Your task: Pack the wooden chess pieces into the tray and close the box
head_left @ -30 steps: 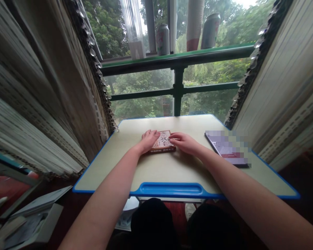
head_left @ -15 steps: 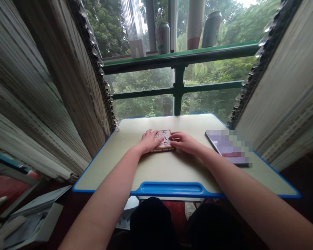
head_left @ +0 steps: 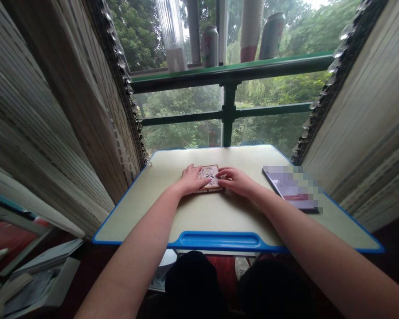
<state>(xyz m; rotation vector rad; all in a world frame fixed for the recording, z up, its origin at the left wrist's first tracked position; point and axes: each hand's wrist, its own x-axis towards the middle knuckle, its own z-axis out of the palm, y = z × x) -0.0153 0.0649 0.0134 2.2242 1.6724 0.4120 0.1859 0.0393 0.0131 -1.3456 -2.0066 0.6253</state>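
A small reddish-brown book [head_left: 210,176] with a pale patterned cover lies flat in the middle of a cream desk with blue edging [head_left: 219,212]. My left hand [head_left: 191,179] rests on the book's left side, fingers laid flat over the cover. My right hand [head_left: 236,180] lies on its right edge, fingers stretched toward the cover. Both hands press down on the book; neither lifts it.
A second flat book or pad [head_left: 291,188] lies at the desk's right. Curtains hang close on both sides. Behind the desk a green window rail [head_left: 229,73] carries two cans [head_left: 209,46] and stacked cups [head_left: 251,31]. Papers lie on the floor at left [head_left: 36,274].
Both hands have slid slightly inward over the book's cover, hiding more of it. The book has stayed in place.
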